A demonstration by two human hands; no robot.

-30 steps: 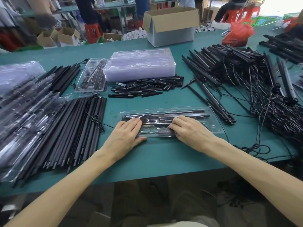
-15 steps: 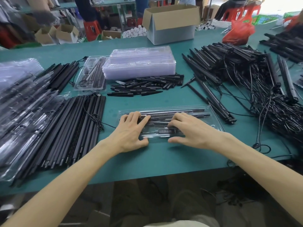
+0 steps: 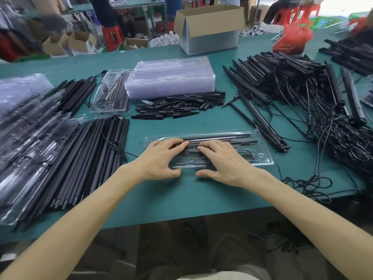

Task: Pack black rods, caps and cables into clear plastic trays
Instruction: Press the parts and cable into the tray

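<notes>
- The left hand point(image 3: 161, 160) and the right hand point(image 3: 221, 163) are lying side by side on one clear tray point(image 3: 262, 158) at the near middle of the bench point(image 3: 191, 199). Each grip is lying open, with fingers spread and pressing down and the thumb sitting at the tray's near rim.
- Over the last second both hands have been sliding forward. Fingertips that were resting on the tray's near half are now reaching the far rods point(image 3: 232, 136), and the thumbs have been splaying out. I am reading this as parts being pressed into their seats, so this tray is probably nearing completion.
- Inside the tray, two long rods are showing along the far side; the hands are hiding the smaller pieces from a count.
- To the left, one pile of loose rods point(image 3: 80, 158) and one heap of packed trays point(image 3: 24, 122) are lying, each too many to count.
- Further back, one pile of caps point(image 3: 177, 107), one part-filled tray point(image 3: 111, 93) and one stack of empty trays point(image 3: 171, 77) are waiting.
- To the right, one tangle of cabled rods point(image 3: 302, 102) is spreading.
- Farthest off, one cardboard box point(image 3: 210, 33) and one red bag point(image 3: 292, 40) are standing.
</notes>
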